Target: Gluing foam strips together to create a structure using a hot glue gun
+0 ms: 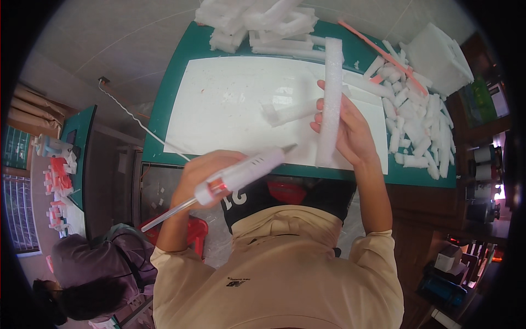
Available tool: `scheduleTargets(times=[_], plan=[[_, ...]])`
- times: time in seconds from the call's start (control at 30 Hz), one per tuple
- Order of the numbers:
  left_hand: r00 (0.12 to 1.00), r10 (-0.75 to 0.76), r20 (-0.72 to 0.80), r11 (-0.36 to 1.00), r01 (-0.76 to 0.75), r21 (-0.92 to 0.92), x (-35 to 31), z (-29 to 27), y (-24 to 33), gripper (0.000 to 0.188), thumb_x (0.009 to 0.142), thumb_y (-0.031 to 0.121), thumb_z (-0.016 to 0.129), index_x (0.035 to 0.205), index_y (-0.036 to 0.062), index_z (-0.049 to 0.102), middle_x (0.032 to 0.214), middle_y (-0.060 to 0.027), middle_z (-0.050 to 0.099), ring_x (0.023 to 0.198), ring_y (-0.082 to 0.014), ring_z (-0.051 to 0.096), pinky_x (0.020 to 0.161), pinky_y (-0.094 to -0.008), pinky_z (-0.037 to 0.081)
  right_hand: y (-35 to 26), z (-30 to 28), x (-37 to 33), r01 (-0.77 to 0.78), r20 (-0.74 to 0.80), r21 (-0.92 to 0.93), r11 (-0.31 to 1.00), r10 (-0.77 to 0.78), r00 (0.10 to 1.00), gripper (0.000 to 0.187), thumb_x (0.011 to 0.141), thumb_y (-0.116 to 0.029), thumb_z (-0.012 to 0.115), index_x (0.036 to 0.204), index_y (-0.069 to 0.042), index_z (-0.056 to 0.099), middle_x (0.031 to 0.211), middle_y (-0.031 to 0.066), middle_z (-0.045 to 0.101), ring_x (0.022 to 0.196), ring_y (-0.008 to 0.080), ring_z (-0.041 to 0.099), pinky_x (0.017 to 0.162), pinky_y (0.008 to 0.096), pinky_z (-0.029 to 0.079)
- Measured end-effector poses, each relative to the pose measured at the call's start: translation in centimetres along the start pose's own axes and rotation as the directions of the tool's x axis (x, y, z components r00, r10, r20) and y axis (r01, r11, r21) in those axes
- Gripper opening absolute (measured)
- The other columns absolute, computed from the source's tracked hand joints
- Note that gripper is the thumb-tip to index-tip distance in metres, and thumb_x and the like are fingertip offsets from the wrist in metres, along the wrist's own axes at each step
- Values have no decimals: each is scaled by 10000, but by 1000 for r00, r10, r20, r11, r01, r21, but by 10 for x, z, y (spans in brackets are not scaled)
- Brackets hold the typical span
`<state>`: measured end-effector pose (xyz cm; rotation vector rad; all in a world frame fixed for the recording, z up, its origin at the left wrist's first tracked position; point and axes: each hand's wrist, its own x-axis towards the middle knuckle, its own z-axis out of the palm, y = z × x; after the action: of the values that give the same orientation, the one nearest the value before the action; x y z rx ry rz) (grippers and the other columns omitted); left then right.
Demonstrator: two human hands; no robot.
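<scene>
My left hand (205, 172) is closed round a white hot glue gun (244, 174). A clear glue stick (170, 214) juts from its back, and its nozzle points right toward the foam. In my right hand (353, 129) a long white foam strip (330, 101) is held upright, with the fingers wrapped about it. Another white foam piece (296, 113) lies behind it, over the white board (219, 104); whether it touches the held strip I cannot tell. The nozzle tip is a little apart from the held strip.
A green table (164, 123) carries the board. Loose foam offcuts (419, 123) are heaped on the right, beside a white foam block (441, 60) and a pink strip (383, 55). Foam frames (263, 22) are stacked at the back. A white cord (134, 120) runs leftward. Another person (98, 268) sits at left.
</scene>
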<state>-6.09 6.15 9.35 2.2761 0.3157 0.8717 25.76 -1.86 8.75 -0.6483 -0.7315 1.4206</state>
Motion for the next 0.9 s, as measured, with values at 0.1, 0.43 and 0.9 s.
scheduleTargets(times=[0.1, 0.43, 0.9], plan=[[994, 46, 101, 998, -41, -49, 0, 9, -1, 352, 698, 82, 720, 1037, 2, 667, 1015, -166, 699, 913, -334, 696, 771, -366, 562, 11, 6, 2, 38, -7, 63, 997, -37, 999, 588, 1023, -234, 492, 1522, -31, 256, 1140, 108, 571, 1014, 205, 630, 966, 397, 523], [988, -38, 147, 995, 50, -81, -6, 12, -1, 332, 668, 95, 734, 977, 24, 634, 947, -147, 663, 813, -339, 656, 706, -367, 531, 24, 13, 2, 110, 0, 96, 989, -110, 994, 567, 1035, -254, 479, 1515, -54, 253, 1169, 118, 555, 1073, 225, 613, 1016, 438, 487], [980, -131, 151, 987, 144, -77, -8, 10, -3, 255, 682, 94, 749, 894, 25, 625, 844, -145, 625, 729, -347, 629, 644, -361, 498, 23, 12, 3, 143, -34, 70, 987, -141, 989, 486, 1067, -263, 405, 1491, -55, 291, 1167, 145, 541, 1073, 276, 596, 1054, 504, 451]])
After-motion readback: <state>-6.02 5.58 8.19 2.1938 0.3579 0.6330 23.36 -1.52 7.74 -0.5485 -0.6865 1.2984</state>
